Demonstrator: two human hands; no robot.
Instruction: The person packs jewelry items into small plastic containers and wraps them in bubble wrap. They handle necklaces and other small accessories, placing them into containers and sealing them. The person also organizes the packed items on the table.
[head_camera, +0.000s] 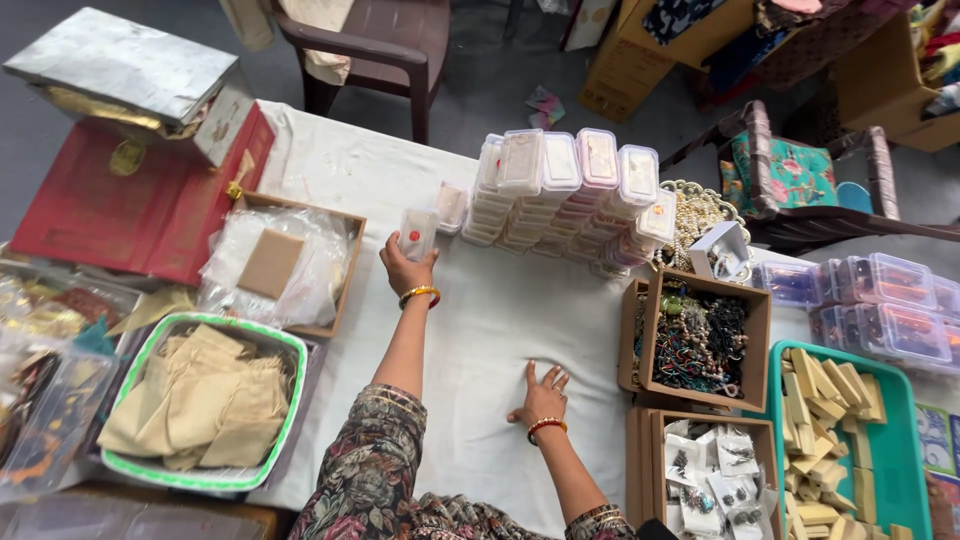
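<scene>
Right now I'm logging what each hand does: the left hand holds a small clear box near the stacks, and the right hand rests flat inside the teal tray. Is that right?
Not quite. In the head view the right hand lies flat on the white tablecloth, beside the cardboard boxes, not in the teal tray. The left hand does hold a small clear box near the stacks.

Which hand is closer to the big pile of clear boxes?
The left hand. It reaches far across the white cloth, holding a small clear box right beside the stack. The right hand rests flat, nearer the body.
</scene>
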